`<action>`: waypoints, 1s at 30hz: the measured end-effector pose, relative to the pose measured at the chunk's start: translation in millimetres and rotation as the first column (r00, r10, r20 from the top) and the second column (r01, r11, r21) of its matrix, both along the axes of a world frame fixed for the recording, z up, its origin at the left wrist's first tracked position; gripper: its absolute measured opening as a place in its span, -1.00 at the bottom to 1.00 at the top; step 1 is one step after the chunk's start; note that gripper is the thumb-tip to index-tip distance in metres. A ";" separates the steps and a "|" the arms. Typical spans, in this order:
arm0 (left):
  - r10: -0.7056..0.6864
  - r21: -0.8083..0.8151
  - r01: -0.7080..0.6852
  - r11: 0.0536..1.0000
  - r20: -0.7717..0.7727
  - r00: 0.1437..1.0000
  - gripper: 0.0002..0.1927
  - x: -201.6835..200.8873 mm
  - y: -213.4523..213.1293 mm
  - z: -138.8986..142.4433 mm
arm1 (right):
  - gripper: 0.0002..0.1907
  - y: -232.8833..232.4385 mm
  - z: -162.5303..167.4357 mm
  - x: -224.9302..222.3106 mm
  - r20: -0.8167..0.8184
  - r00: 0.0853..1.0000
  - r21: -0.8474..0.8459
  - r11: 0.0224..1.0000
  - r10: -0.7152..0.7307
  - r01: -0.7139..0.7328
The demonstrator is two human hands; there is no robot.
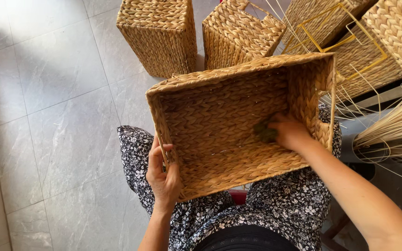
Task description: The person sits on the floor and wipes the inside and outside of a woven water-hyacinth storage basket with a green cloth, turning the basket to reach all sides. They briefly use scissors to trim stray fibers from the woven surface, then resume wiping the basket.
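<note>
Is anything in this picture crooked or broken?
Nothing looks broken. The big basket is tipped on the person's lap, open side up at the camera; the left hand grips its rim, and the right hand is inside on something green. Behind it, another basket leans askew on the floor.

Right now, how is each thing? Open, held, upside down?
Open basket: on the lap, opening up, nearly empty.
Left hand: gripping the basket's near rim.
Right hand: inside, pressing a green pad.
Back baskets: on the floor.
Straw bundle: loose, lying beside.
</note>
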State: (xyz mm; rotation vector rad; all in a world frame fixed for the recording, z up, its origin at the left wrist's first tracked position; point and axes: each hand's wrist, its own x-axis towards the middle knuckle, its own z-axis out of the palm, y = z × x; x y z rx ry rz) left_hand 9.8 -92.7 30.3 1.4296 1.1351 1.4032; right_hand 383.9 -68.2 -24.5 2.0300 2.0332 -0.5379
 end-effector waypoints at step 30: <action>0.501 -0.183 -0.472 0.862 0.443 0.743 -0.50 -148.7 113.2 -2.2 | -0.55 54.3 -17.6 32.6 -0.924 -0.384 -0.296 0.639 -0.002 0.710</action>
